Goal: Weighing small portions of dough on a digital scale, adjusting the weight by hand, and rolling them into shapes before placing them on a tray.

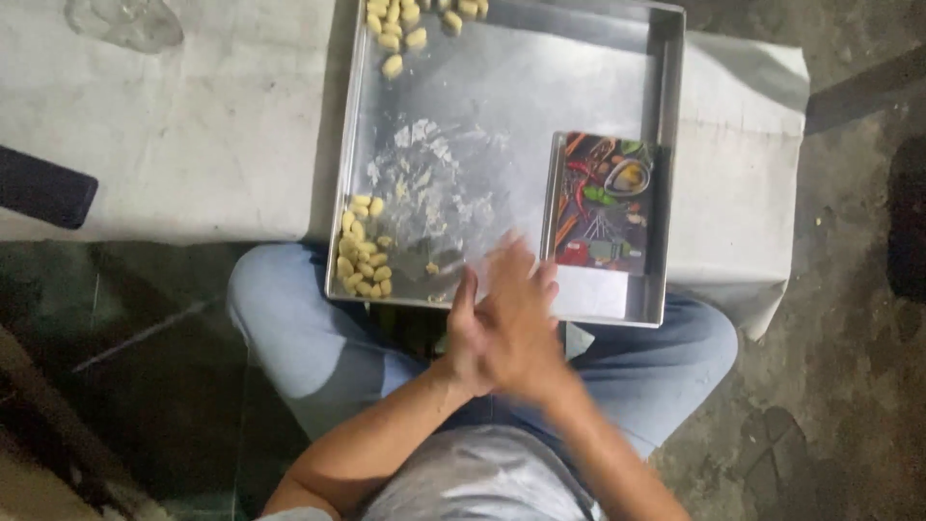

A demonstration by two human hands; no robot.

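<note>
1. Hands pressed together, palm against palm, sit over the near edge of the metal tray (666, 145): the left hand (470, 333) lies under and to the left, the right hand (521, 314) lies across it with its fingers pointing toward the tray.
2. Both hands are blurred, and whether a piece of dough sits between the palms cannot be told, since nothing shows between them.
3. Just beyond the fingertips, on the tray floor, lies a smear of crumbs and flour (434, 193), pale and scattered over the shiny metal.
4. To the left of the hands, in the near left corner of the tray, a heap of small yellowish dough pieces (362, 251) lies close together, touching one another.
5. A second group of dough pieces (410, 24) lies at the far left corner of the tray, well apart from the first heap.
6. To the right of the hands, a flat rectangular card with coloured pictures of spices (600, 203) lies inside the tray against its right wall.
7. The tray rests on a white cloth-covered surface (193, 125), with its near edge over the person's knees in light blue trousers (289, 328).
8. A dark flat object (43, 188) lies at the left edge of the cloth.
</note>
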